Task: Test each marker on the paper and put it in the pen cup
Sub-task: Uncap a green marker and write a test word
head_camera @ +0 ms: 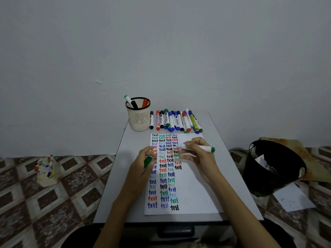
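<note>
My right hand (198,154) grips an uncapped white marker with a green end (206,148), its tip pointing left just above the paper (197,190). My left hand (143,167) holds the marker's green cap (147,161) over the paper's left edge. The sheet carries columns of the word "test" in black, red, blue and green. A cream pen cup (138,119) stands at the table's far left with three markers in it. A row of several capped markers (176,120) lies to the right of the cup.
The small grey table (232,176) stands against a plain wall. A black bin (274,167) with paper scraps sits on the floor to the right, a loose sheet (293,199) beside it. A cream box of markers (47,170) sits on the patterned floor to the left.
</note>
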Motion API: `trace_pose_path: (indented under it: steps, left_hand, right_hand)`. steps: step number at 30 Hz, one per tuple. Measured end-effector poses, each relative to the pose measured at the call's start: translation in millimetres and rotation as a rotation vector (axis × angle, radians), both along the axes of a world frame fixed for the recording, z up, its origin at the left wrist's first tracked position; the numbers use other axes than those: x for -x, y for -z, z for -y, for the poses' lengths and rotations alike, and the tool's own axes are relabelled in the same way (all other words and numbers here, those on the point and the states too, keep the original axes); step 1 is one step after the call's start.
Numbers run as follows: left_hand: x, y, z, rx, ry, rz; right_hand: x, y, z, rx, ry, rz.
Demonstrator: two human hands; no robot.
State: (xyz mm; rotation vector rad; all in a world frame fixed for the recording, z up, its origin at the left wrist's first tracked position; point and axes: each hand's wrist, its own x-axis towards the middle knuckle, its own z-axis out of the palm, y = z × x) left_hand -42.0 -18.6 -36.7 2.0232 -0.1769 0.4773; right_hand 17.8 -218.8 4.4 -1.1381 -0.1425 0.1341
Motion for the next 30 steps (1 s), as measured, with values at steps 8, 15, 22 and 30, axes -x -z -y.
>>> trace_pose_path:
  steps: [8,15,22,30]
  left_hand:
    - [-1.2,2.1,-3.0,-0.108,-0.026,0.028]
    - [-5.8,5.2,-6.0,-0.224,0.026,0.036]
    - [-5.6,6.3,-5.6,-0.208,0.036,-0.002]
    - [-5.4,7.2,-5.3,-0.212,0.029,-0.003]
  right_hand:
    - [3.9,26.0,-9.1,0.193,-0.043,0.014]
    - [-0.2,42.1,-14.8,0.374,0.075,0.040]
    - [-0.8,43.2,-15.4,0.395,0.042,0.066]
    - [-0.8,46.3,-17.0,0.485,0.048,0.094]
